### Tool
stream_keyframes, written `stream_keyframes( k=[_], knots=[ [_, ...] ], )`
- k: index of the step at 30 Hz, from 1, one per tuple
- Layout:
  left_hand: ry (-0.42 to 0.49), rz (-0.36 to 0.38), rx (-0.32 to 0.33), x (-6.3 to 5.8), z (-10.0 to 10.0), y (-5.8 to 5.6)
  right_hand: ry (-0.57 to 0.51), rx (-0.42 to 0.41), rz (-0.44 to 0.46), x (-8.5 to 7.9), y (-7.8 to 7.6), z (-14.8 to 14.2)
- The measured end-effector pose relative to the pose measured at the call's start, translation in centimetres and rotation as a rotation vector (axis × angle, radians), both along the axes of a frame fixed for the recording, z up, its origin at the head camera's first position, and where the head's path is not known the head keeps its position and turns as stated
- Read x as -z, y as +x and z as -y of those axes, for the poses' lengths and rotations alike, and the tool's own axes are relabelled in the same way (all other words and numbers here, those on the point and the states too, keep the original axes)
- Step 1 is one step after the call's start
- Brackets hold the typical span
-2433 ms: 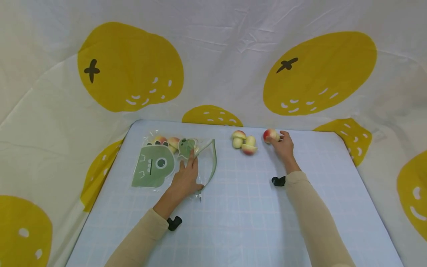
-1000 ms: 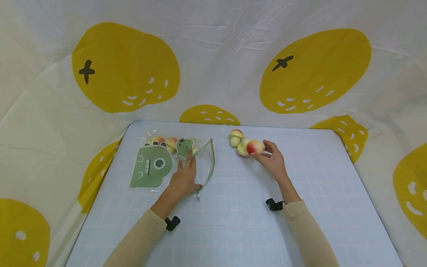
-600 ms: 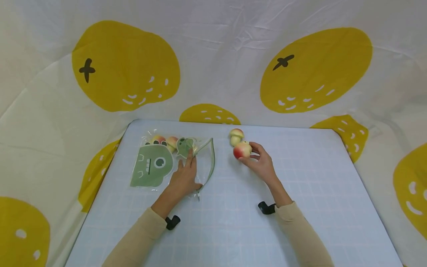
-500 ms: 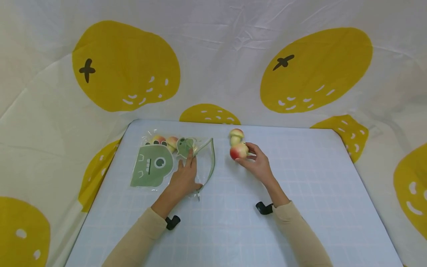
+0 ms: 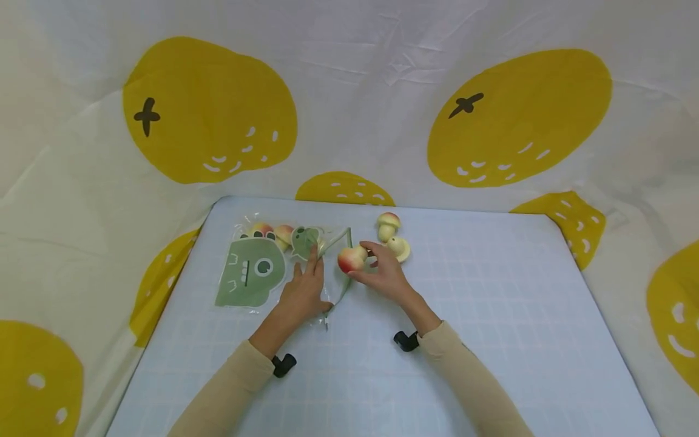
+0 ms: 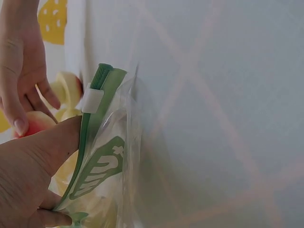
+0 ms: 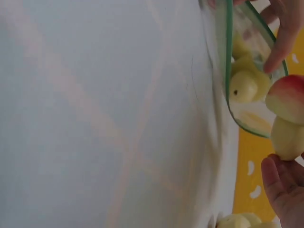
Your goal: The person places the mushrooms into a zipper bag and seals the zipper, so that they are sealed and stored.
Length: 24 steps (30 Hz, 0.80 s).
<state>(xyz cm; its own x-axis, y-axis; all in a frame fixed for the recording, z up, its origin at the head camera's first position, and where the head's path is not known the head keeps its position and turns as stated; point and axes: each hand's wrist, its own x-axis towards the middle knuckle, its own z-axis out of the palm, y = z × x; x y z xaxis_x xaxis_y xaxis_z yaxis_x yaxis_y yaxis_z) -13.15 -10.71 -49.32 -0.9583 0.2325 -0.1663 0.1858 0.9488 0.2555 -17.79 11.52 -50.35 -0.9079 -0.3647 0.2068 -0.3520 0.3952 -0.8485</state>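
Observation:
My right hand pinches a toy mushroom by its pale stem, its red-and-cream cap facing left. The mushroom is at the mouth of a clear zip bag printed with a green monster. My left hand spreads its thumb and fingers across the bag's mouth, holding the green-edged rims apart. In the left wrist view, the left thumb presses beside the green zip strip with its white slider. Inside the bag, several toy mushrooms show, one with its stem end toward the right wrist camera.
Two more mushrooms lie on the table right of the bag: one upright, the other tipped with its underside showing. A pale blue checked cloth covers the table. Behind hangs a white curtain with yellow fruit prints.
The right hand has picked up a mushroom at the right and carried it left, past the other mushrooms, to the bag's mouth. The left hand and the bag have stayed in place.

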Motion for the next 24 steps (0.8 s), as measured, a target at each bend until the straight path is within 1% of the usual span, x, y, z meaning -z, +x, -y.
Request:
stream_keyframes(
  k=[2, 5, 10, 14, 19, 24],
  knots=[
    [-0.005, -0.004, 0.006, 0.0, -0.1, 0.0, 0.013, -0.014, -0.001, 0.1, 0.0, 0.6],
    [-0.015, -0.007, 0.008, 0.0, -0.1, 0.0, 0.062, -0.037, -0.015, 0.4, -0.1, 1.3],
    [-0.012, -0.01, 0.01, 0.0, -0.1, 0.0, 0.216, -0.068, -0.082, 0.9, -0.3, 2.1],
    [-0.008, -0.018, 0.013, 0.0, 0.0, 0.0, 0.3, -0.053, -0.123, 1.0, -0.4, 2.6],
    [-0.018, -0.017, 0.015, 0.0, 0.0, 0.0, 0.336, -0.033, -0.143, 1.1, -0.3, 3.1],
    [-0.004, -0.014, 0.009, 0.1, 0.0, -0.1, 0.3, -0.02, -0.192, 1.1, -0.3, 3.4]
  ],
)
